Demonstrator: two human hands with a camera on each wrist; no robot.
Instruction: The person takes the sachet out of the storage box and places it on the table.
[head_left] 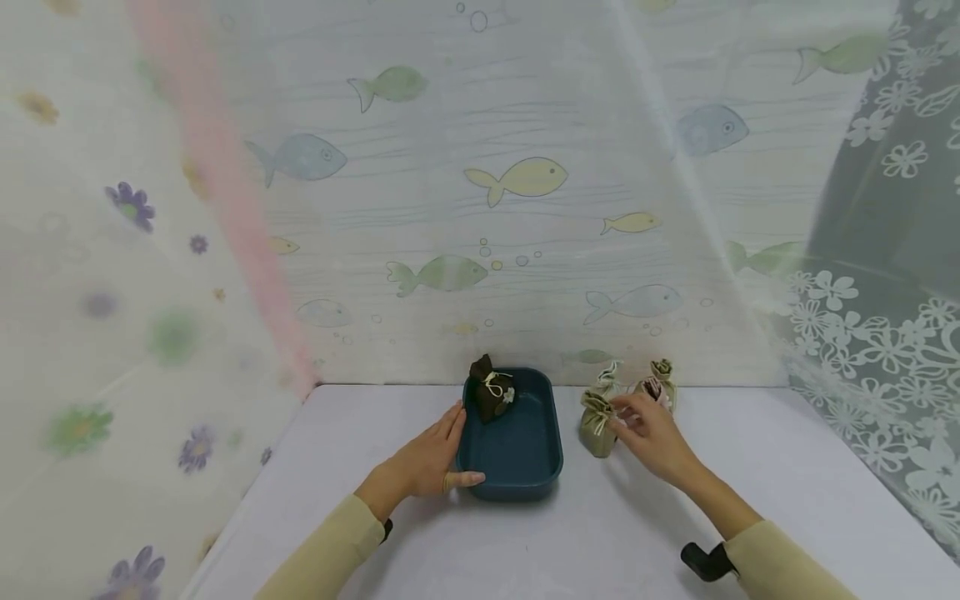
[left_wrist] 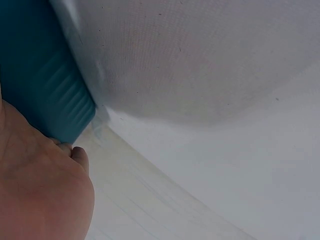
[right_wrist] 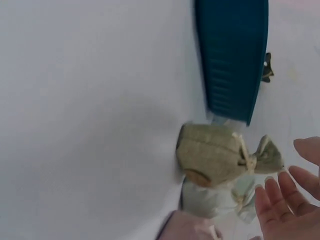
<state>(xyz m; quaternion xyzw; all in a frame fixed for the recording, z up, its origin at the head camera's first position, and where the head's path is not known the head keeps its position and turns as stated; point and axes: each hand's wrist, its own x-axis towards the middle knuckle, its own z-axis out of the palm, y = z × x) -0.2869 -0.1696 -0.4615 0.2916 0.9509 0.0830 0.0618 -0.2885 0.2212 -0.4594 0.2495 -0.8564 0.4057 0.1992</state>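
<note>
A dark blue rectangular tub (head_left: 525,450) stands on the white table, with a dark brown drawstring pouch (head_left: 492,398) in its far left part. My left hand (head_left: 431,454) rests on the tub's left side, fingers straight along the wall and thumb at the near left corner. To the right of the tub, an olive-green pouch (right_wrist: 210,152) stands upright, tied at the neck. Around its gathered top hovers my right hand (right_wrist: 290,207), thumb and fingers spread apart, not closed on the cloth. In the left wrist view, most of the left fingers are hidden.
Behind the green pouch are a pale pouch (head_left: 608,377), a pinkish pouch (head_left: 654,388) and another green pouch (head_left: 663,368), partly hidden by the right hand. A fish-printed curtain (head_left: 517,225) hangs at the table's far edge. Patterned sheets hang on both sides.
</note>
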